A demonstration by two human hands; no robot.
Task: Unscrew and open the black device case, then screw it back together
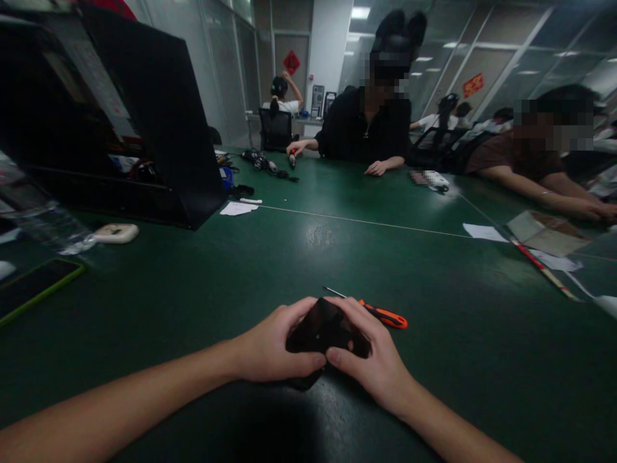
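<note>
A: Head view, item one?
B: Small black device (324,331), clasped by left hand (270,350) and right hand (373,360) low over the green table (193,302). Still closed, apparently; orange-handled screwdriver (380,314) lies unused just behind.
A: Room?
B: Office; black case (159,116) left, seated people opposite.

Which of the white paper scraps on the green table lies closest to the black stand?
The white scrap just beside the black stand; the other scrap lies far across the table, near the cardboard box.
</note>
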